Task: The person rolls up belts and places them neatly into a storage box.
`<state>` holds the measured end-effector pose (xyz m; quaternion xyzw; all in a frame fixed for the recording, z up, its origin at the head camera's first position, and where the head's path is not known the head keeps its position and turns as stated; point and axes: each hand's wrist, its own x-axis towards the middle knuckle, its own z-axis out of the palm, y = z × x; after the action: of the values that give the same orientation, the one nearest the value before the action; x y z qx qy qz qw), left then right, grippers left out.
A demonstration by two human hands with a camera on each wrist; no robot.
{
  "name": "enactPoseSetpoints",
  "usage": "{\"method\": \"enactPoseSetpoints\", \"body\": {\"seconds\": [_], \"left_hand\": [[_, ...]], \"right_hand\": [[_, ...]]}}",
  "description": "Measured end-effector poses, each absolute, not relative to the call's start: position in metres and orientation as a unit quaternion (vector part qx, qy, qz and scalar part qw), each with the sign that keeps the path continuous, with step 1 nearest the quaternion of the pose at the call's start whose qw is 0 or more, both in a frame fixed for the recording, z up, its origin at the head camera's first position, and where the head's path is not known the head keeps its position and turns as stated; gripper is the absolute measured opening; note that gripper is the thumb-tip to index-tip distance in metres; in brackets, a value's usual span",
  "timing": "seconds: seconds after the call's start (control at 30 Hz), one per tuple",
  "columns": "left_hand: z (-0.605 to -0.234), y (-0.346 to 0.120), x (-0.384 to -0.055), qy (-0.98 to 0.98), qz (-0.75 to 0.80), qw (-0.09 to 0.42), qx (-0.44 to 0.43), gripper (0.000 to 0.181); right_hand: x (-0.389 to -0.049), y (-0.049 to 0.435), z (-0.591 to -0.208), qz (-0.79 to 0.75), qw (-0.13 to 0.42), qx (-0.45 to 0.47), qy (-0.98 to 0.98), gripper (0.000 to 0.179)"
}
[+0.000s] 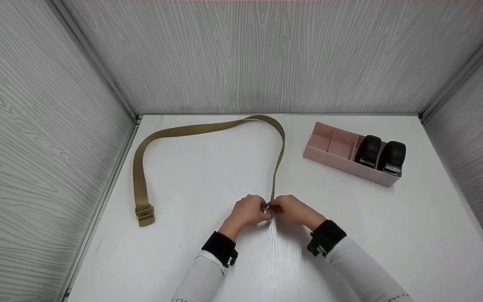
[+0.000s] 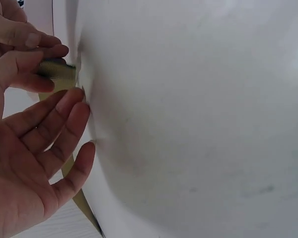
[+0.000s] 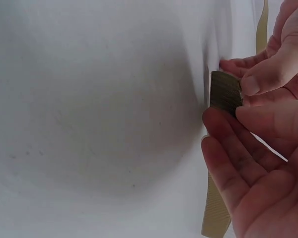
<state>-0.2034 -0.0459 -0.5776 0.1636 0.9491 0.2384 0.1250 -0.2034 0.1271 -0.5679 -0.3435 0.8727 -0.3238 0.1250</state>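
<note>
While your left hand point(image 1: 250, 210) and right hand point(image 1: 295, 209) were close together over the counter point(image 1: 208, 176), both were on one end of the tan strap point(image 1: 140, 180). Your left thumb and forefinger were clamped on that end, with the other fingers of that hand loosely bent. Your right thumb and fingers pinched the same end just beside them, and its ribbed weave showed between the two grips. From your hands the strap ran away towards the back of the counter, curved round to the left, and came back along the left side. Its other end lay there with a tan buckle point(image 1: 144, 212) on it, well apart from your left hand. To the right of the strap, a pink tray point(image 1: 338, 162) sat at a slant, and two rounded black items point(image 1: 370, 150) stood in its two right-hand compartments. You wore a black band point(image 1: 219, 248) on each wrist, next to pale sleeves point(image 1: 363, 264). Behind the counter rose a grey wood-grain panel point(image 1: 241, 58).
</note>
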Motion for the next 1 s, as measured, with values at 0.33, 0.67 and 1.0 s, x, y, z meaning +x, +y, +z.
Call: {"method": "enactPoseSetpoints", "body": {"seconds": [0.33,0.67,1.0], "left_hand": [[-0.574,-0.048,-0.202,0.941,0.201,0.107,0.249,0.009],[-0.574,-0.081,-0.196,0.940,0.153,0.126,0.278,0.010],[-0.576,-0.131,-0.201,0.954,0.152,0.089,0.241,0.011]], "right_hand": [[-0.218,0.147,-0.567,-0.289,0.120,-0.306,0.899,0.037],[-0.234,0.193,-0.568,-0.180,0.101,-0.190,0.960,0.026],[-0.240,0.242,-0.567,-0.173,0.095,-0.159,0.967,0.027]]}}
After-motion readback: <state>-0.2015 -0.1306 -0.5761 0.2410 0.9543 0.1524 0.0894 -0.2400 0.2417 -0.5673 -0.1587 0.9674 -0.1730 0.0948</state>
